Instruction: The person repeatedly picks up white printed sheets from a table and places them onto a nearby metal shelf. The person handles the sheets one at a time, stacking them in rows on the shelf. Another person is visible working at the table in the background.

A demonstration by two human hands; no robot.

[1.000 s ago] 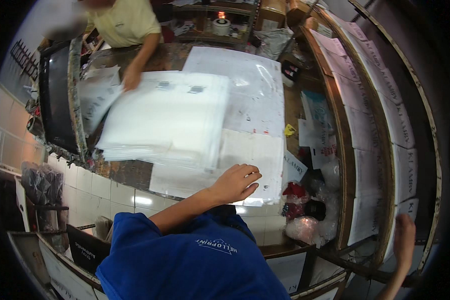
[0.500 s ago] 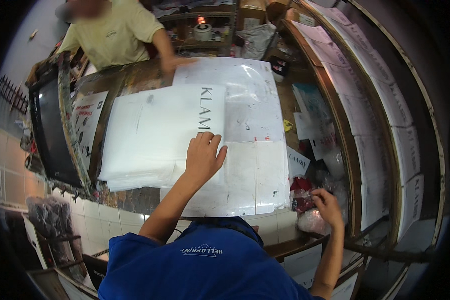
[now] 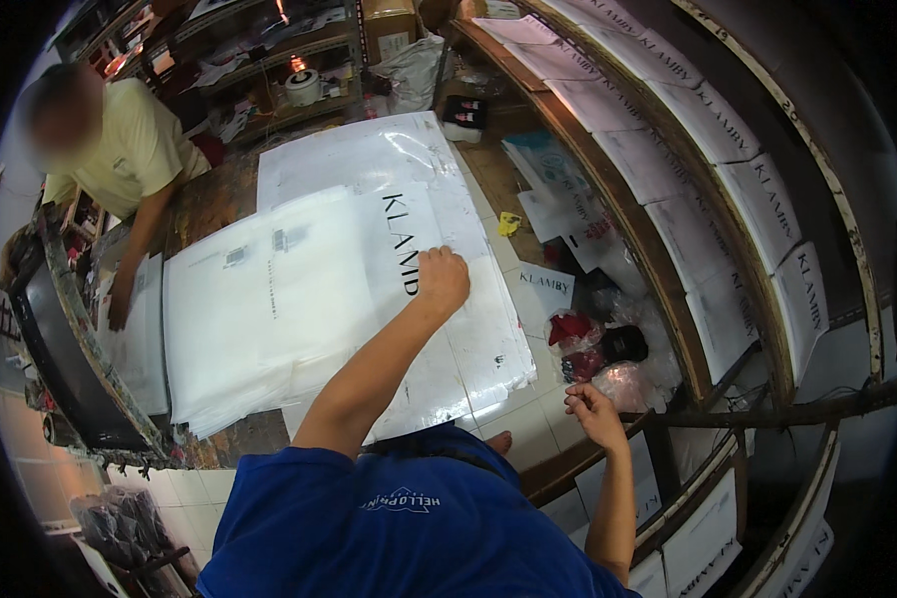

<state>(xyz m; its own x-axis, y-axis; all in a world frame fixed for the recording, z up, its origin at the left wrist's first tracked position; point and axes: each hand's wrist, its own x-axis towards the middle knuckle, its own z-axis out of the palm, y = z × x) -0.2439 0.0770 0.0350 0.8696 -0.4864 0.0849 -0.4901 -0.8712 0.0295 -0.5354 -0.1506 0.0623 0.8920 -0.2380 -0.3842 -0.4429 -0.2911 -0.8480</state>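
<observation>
- Our left hand (image 3: 444, 279) is near the middle of the view, knuckles up and fingers curled, at the right edge of a lettered white sheet (image 3: 394, 234); its fingertips are tucked out of sight, so we cannot tell whether they grip it.
- Our right hand (image 3: 593, 414) hangs free between 4 and 5 o'clock from the left, fingers loosely bent, gripping nothing.
- The lettered sheet lies flat, from 10 to 12 o'clock around our left hand, over a white board (image 3: 324, 154) on the dark, stained desk (image 3: 214, 204).
- At 9 o'clock from that hand we have a stack of thin white sheets (image 3: 244, 344), its layers fanned slightly along the near edge.
- At 10 o'clock a co-worker in a yellow shirt (image 3: 145, 145) reaches down, 1 hand (image 3: 122, 299) over a pale sheet (image 3: 145, 344) beside a dark framed screen (image 3: 80, 349).
- At 12 o'clock from our right hand sits a red bundle (image 3: 574, 334) in clear plastic, a black cap (image 3: 625, 344) touching it.
- At 2 o'clock we see lettered white pieces in rows on a long rack (image 3: 623, 189).
</observation>
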